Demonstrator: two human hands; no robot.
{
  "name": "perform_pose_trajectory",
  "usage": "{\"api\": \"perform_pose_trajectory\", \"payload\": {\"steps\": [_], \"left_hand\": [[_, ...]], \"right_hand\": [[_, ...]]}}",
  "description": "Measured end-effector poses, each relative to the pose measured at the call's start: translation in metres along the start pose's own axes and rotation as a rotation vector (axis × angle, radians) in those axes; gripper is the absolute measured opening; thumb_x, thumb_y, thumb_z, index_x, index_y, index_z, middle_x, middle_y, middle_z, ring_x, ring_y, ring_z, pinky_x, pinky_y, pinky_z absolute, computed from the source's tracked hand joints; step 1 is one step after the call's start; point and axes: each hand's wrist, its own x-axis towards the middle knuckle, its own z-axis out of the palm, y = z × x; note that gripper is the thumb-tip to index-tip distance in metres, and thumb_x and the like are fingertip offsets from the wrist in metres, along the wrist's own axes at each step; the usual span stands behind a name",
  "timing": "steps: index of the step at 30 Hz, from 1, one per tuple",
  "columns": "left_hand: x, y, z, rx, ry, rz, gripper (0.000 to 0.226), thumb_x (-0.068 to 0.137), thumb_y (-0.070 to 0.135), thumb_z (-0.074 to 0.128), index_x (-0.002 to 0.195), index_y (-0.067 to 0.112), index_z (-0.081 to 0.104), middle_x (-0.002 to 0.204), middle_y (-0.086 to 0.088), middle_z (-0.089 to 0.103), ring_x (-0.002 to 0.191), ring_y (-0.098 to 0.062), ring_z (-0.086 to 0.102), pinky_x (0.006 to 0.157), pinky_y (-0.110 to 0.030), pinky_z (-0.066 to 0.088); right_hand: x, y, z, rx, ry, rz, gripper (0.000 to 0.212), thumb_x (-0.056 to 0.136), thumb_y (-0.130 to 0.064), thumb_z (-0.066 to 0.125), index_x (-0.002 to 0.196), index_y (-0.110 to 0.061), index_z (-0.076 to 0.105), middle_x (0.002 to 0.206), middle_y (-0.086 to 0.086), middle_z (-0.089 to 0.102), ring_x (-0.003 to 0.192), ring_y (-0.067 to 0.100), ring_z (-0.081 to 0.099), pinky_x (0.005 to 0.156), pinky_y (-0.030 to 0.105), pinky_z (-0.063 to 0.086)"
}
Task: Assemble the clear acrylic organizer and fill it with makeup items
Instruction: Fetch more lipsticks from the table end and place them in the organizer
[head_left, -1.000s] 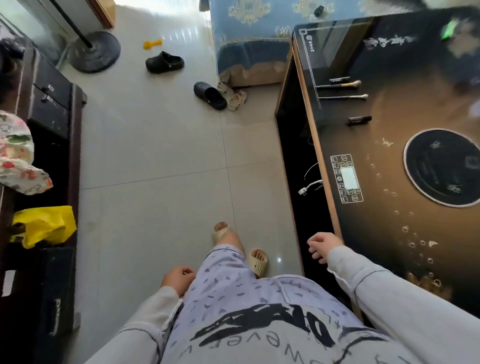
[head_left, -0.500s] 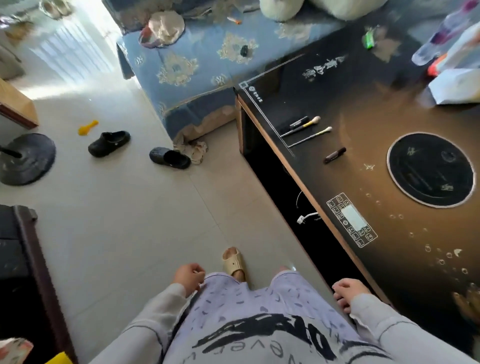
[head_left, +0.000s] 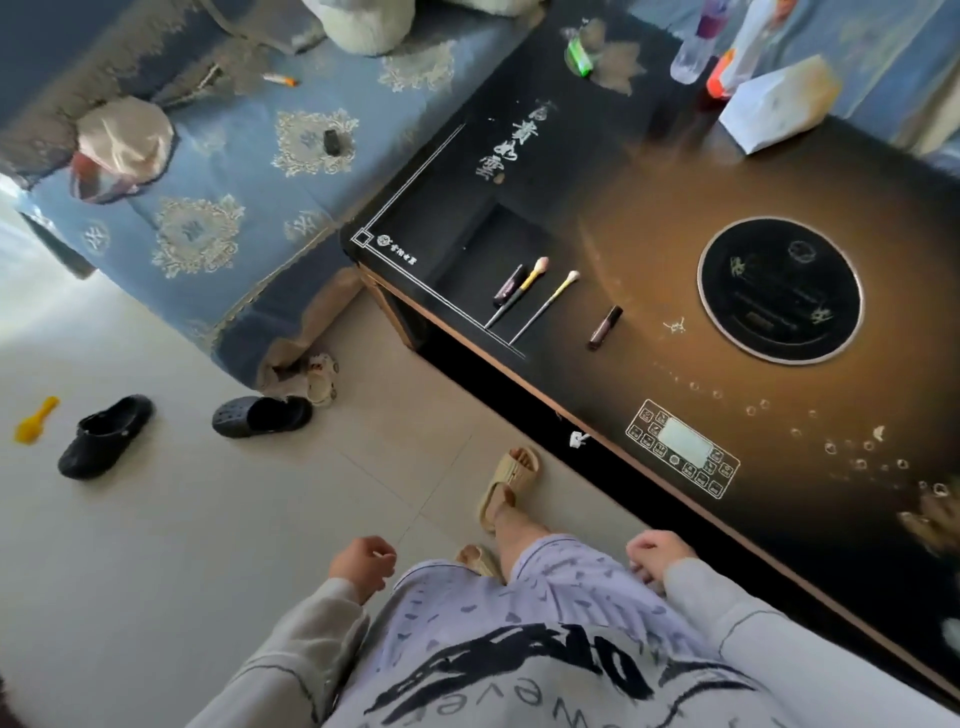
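View: the head has swung right and up since a second ago; the table (head_left: 779, 171) now fills the right half and the bed (head_left: 218, 208) shows where bare floor was.
Meaning: I judge the person is only arriving at the table; no assembly or filling has begun.
Organizer: no clear acrylic part can be made out anywhere; if it lies on the dark glossy top, I cannot tell.
Makeup: four items lie in a row on the table near its bed-side corner, unmoved on the top across all three frames. Dark tube (head_left: 508, 285) nearest the corner, thick brush (head_left: 519, 296) touching or just beside it, thin brush (head_left: 545, 305) next, short tube (head_left: 605, 327) apart, toward the round disc (head_left: 779, 288).
Left hand (head_left: 362, 565): loosely curled, holding nothing, off the table over the floor.
Right hand (head_left: 655, 561): loosely curled, holding nothing, at the table's near edge, well short of the makeup.
Change in hands: both stay low by the hips as before; neither has reached out.
Far end of table: bottles (head_left: 696, 47) and a white pack (head_left: 774, 104), newly in view.
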Motion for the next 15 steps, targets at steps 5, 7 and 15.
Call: {"api": "perform_pose_trajectory", "payload": {"steps": [5,7,15], "left_hand": [[0.027,0.049,-0.028,0.108,-0.019,0.017,0.034,0.088,0.001,0.043,0.061,0.021,0.048,0.059,0.001,0.053,0.05,-0.017,0.048,0.046,-0.019,0.032],[0.036,0.072,-0.041,0.114,-0.007,0.032,0.034,0.088,0.002,0.044,0.06,0.021,0.048,0.06,-0.001,0.054,0.055,-0.021,0.05,0.054,-0.021,0.036],[0.077,0.173,-0.077,0.218,-0.058,0.163,0.016,0.088,0.005,0.045,0.079,0.013,0.055,0.064,0.001,0.056,0.051,-0.01,0.049,0.047,-0.018,0.036]], "right_hand": [[0.018,-0.047,-0.015,0.046,-0.008,0.011,0.034,0.09,-0.003,0.044,0.06,-0.017,0.052,0.057,0.002,0.053,0.046,0.013,0.043,0.04,0.018,0.034],[0.022,-0.061,-0.019,0.044,-0.024,0.018,0.034,0.09,-0.003,0.044,0.06,-0.017,0.052,0.057,0.001,0.054,0.045,0.012,0.043,0.037,0.016,0.035],[0.041,-0.117,-0.043,0.147,0.0,0.041,0.034,0.089,-0.003,0.042,0.057,-0.015,0.048,0.059,0.004,0.051,0.048,0.016,0.044,0.039,0.017,0.032]]}}
